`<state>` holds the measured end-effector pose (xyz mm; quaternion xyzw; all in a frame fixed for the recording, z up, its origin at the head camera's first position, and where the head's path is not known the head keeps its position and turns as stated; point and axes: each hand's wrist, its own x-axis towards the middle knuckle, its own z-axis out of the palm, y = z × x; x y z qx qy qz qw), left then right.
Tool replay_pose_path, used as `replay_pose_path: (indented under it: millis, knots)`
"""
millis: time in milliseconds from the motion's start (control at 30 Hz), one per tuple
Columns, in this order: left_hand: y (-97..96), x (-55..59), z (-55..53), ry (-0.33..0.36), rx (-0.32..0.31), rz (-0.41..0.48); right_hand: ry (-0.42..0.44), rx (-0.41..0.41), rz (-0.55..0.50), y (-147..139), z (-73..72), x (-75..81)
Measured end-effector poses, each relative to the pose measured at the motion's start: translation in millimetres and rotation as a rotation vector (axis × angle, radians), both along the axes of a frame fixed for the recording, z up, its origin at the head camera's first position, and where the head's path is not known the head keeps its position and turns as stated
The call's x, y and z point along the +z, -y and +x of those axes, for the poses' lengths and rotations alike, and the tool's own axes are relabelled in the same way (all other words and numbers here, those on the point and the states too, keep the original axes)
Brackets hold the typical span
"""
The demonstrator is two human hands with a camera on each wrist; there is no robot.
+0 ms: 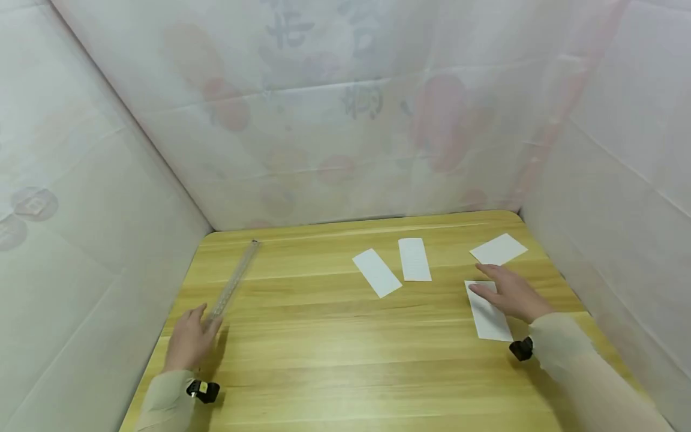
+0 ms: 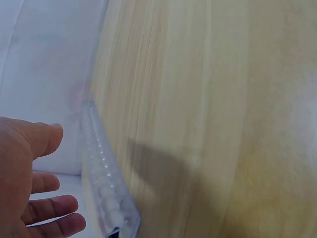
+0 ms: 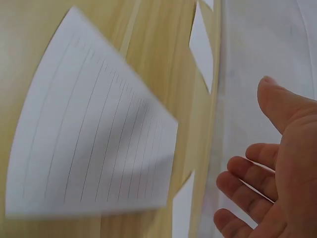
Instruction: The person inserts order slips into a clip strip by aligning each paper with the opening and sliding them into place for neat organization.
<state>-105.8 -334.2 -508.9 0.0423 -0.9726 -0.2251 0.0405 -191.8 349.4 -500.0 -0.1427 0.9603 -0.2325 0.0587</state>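
Note:
A long, narrow clear plastic tube (image 1: 236, 281) lies slantwise on the left of the table; pale round shapes show inside it in the left wrist view. My left hand (image 1: 189, 341) is at the tube's near end, fingers loosely spread, with a gap between hand and tube (image 2: 106, 183) in the wrist view. On the right, my right hand (image 1: 513, 294) hovers over a white paper slip (image 1: 490, 324), fingers apart and holding nothing. Ruled lines run along that slip (image 3: 94, 148) in the right wrist view. Just beyond the hand lies another white slip (image 1: 499, 247).
Two more white slips, one tilted (image 1: 376, 273) and one nearly upright (image 1: 414, 259), lie right of the table's middle. Pale cloth walls (image 1: 335, 138) enclose the wooden table (image 1: 335, 360) at the back and both sides.

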Motion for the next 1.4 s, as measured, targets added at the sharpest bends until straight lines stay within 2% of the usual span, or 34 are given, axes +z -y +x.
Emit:
replay_pose_path:
  millis: [133,300,467,633,833,1100,1400]
  knots:
    - [0.8,-4.6,-8.2,0.016,0.010,0.021,-0.023,0.022,-0.029,16,-5.6,-6.4]
    - [0.9,-10.0,-16.5,0.033,0.054,0.054,-0.065,0.050,-0.100,39,-9.2,-17.2]
    - [-0.4,-16.5,-22.5,0.016,0.102,0.093,-0.035,0.058,-0.179,56,-6.2,-23.0]
    - [0.3,-25.4,-22.9,0.014,0.145,0.098,-0.010,0.052,-0.195,67,-3.0,-27.3]
    - [-1.0,-26.2,-20.5,0.010,0.166,0.105,-0.010,0.052,-0.174,73,-1.8,-31.0]
    - [-7.8,-27.5,-17.9,-0.030,0.156,0.090,-0.011,0.056,-0.165,74,0.4,-28.6]
    - [-17.7,-28.8,-12.9,-0.024,0.119,0.075,-0.024,0.069,-0.188,78,-0.3,-31.0]
